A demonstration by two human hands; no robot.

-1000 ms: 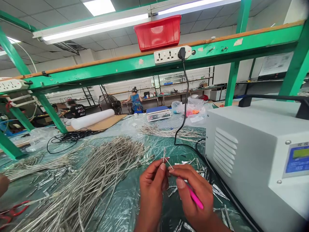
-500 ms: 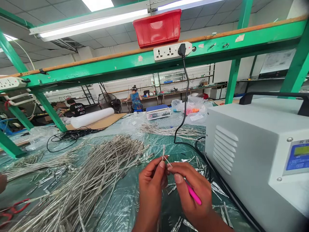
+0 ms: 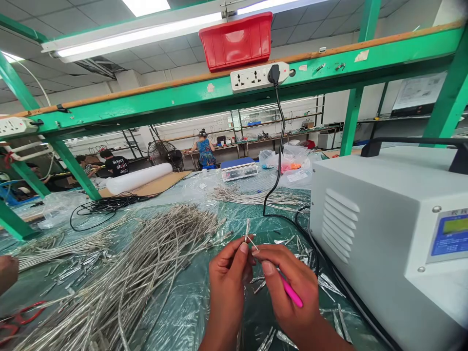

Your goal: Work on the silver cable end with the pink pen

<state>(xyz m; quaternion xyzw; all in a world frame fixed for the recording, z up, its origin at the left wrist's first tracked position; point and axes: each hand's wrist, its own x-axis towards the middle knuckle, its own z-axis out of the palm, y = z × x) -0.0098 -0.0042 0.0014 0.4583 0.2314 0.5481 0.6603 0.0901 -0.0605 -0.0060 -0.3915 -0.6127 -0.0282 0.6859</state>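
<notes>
My left hand [image 3: 227, 278] is closed, thumb and forefinger pinching a silvery braided cable [image 3: 247, 228] whose end points up. The rest of that cable is mostly hidden by the hand. My right hand [image 3: 294, 285] is wrapped round a pink-handled pick [image 3: 292, 291]. Its thin metal shaft slants up and left, with the tip at the cable just above my left fingertips; whether it is inside the braid I cannot tell. To the left lies a big heap of similar braided cables [image 3: 157, 253]. Bits of silvery foil [image 3: 331, 285] are scattered around my right hand.
A grey machine [image 3: 369, 209] with a display stands close on the right. A black cord [image 3: 281, 146] hangs from the power strip [image 3: 252, 78] to the table. Another person's hand [image 3: 8, 273] is at the left edge, above red-handled scissors [image 3: 25, 314]. A blue-topped scale [image 3: 239, 168] stands farther back.
The other person's hand at the left edge has come farther into view. My own hands and the pick have hardly moved; the whole view has shifted slightly.
</notes>
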